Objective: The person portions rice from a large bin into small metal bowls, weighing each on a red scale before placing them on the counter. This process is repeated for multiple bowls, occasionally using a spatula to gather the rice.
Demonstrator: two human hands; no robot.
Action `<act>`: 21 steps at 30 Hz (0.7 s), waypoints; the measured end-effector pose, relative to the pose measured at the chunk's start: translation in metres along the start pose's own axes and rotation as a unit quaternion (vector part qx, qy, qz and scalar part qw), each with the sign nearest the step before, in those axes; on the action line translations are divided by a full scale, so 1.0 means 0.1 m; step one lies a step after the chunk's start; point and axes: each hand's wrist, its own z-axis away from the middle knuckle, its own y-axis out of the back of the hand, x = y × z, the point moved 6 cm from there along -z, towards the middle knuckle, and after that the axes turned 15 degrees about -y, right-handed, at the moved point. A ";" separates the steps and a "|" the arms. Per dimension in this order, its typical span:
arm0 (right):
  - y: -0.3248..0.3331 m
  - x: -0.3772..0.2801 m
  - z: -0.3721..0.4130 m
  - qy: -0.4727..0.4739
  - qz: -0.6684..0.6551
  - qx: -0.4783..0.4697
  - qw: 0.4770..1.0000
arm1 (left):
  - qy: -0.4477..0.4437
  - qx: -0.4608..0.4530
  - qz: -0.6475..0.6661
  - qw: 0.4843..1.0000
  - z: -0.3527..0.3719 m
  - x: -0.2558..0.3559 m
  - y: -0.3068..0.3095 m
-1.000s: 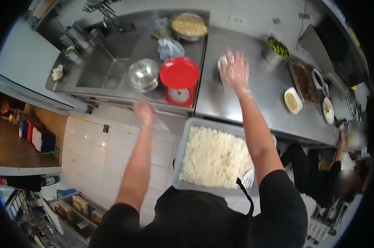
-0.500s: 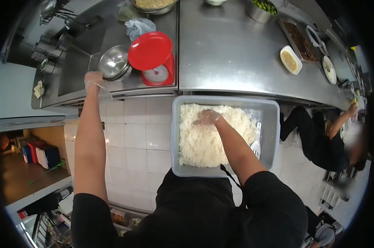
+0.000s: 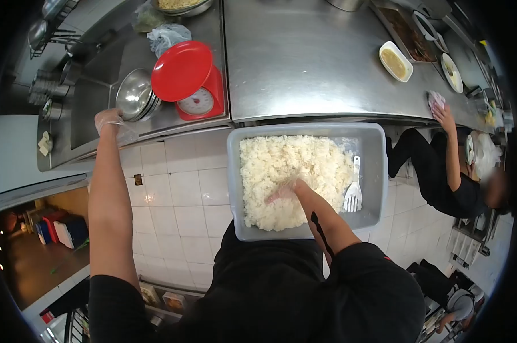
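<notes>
A grey plastic tub [image 3: 378, 188] in front of me holds a broad bed of white cooked rice [image 3: 293, 154]. My right hand [image 3: 284, 190], in a clear plastic glove, lies on the rice near the middle, fingers stretched leftward with the tips in the grains. A white slotted turner [image 3: 353, 191] rests in the tub's right side. Far to the left, my left hand [image 3: 108, 120], gloved too, is curled at the lower-left rim of a metal bowl [image 3: 134, 94], top of a small stack. The red kitchen scale [image 3: 197, 102] stands right beside the bowls.
Behind the tub runs a steel counter [image 3: 304, 68], with a white dish of yellowish food [image 3: 395, 62] and a long tray [image 3: 404, 31] on it. Another person's hand [image 3: 444, 117] holds a cloth [image 3: 435, 101] at the counter's right. A plastic bag [image 3: 168, 39] lies behind the scale.
My right hand has moved across the rice toward my body. My left hand stays at the bowl, whose rim looks more tilted. The other person's hand now has a cloth on the counter.
</notes>
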 end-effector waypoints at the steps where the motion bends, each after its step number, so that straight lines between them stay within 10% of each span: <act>1: -0.05 0.05 -0.07 -0.001 -0.003 -0.001 1.000 | 0.003 0.014 0.015 1.000 -0.01 -0.03 -0.04; 3: -0.19 0.06 -0.06 0.042 -0.026 -0.099 0.994 | 0.010 0.025 0.033 0.999 0.00 -0.01 -0.05; 5: -0.20 0.08 0.09 0.033 -0.012 -0.079 0.996 | 0.204 0.058 0.278 0.937 0.06 -0.16 -0.09; 9: -0.38 0.22 -0.01 0.061 -0.002 -0.104 0.993 | 0.072 -0.016 0.088 0.993 -0.02 -0.06 -0.03; 12: -0.62 0.37 -0.28 0.098 -0.040 -0.175 0.979 | 0.135 0.067 0.422 0.894 -0.36 -0.55 -0.61; 15: -0.79 0.62 -0.53 0.302 -0.145 -0.262 0.905 | 0.086 0.063 0.372 0.922 -0.44 -0.58 -0.52; 16: -0.73 0.58 -0.39 0.365 -0.175 -0.291 0.867 | 0.160 0.103 0.521 0.832 -0.36 -0.61 -0.45; 17: -0.58 0.46 -0.01 0.227 -0.121 -0.240 0.936 | 0.227 0.139 0.651 0.711 -0.26 -0.57 -0.35; 19: -0.46 0.58 0.06 0.083 -0.059 -0.184 0.978 | 0.161 0.172 0.556 0.798 -0.13 -0.57 -0.10; 21: -0.49 0.72 -0.16 0.254 -0.087 -0.199 0.942 | 0.092 0.198 0.445 0.869 0.13 -0.39 0.27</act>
